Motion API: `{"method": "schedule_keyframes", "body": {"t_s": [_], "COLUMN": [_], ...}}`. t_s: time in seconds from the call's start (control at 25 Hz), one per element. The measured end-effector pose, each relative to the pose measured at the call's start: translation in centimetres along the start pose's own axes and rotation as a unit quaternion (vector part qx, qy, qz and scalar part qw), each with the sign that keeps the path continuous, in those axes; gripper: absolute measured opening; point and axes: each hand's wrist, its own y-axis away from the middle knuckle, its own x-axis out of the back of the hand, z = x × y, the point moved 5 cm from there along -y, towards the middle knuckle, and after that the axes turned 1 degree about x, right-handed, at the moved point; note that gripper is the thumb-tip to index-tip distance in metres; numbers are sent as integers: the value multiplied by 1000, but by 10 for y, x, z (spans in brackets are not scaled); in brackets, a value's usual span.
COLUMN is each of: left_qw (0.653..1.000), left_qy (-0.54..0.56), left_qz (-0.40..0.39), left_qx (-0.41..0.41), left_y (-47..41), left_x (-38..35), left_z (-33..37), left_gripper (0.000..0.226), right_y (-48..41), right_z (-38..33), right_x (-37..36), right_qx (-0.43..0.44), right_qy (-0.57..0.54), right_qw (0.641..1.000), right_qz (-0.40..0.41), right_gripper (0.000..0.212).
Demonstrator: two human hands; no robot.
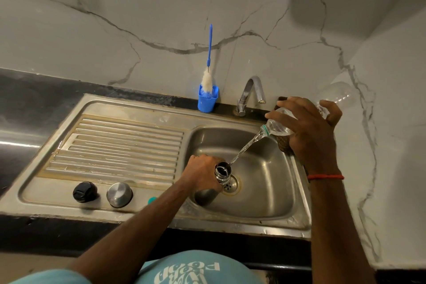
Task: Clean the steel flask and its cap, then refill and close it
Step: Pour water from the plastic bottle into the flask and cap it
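The steel flask [221, 174] stands open-mouthed over the sink basin [265, 191], above the drain. My left hand [201, 172] grips it around the neck. My right hand [310, 127] holds a clear plastic bottle [334, 97] tilted neck-down, and a stream of water [245, 148] runs from it into the flask's mouth. On the drainboard at the front left lie a black inner cap [84, 192] and a steel outer cap [119, 194], side by side.
A blue bottle brush [208, 69] stands in a blue holder [208, 98] by the marble wall. The tap [250, 93] is behind the basin. A small teal object [151, 200] peeks from under my left forearm. A dark woven object [284, 143] sits at the basin's right rim.
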Motion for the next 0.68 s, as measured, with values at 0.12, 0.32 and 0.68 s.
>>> {"method": "schedule_keyframes", "body": {"t_s": [0.12, 0.32, 0.68], "left_qw": [1000, 1000, 999], "left_qy": [-1, 15, 11], "left_qz": [1, 8, 27], "left_qx": [1, 8, 14], "left_y": [0, -1, 0], "left_x": [1, 3, 7], "left_z": [0, 0, 5], "left_gripper": [58, 60, 67], "right_y": [5, 10, 35], "right_z": [-9, -40, -88], "right_x": [-16, -39, -76], "right_qx": [4, 31, 120], "right_qy": [22, -8, 27], "right_qw": [1000, 999, 992], "right_qz": [-16, -39, -41], "right_gripper": [49, 48, 41]}}
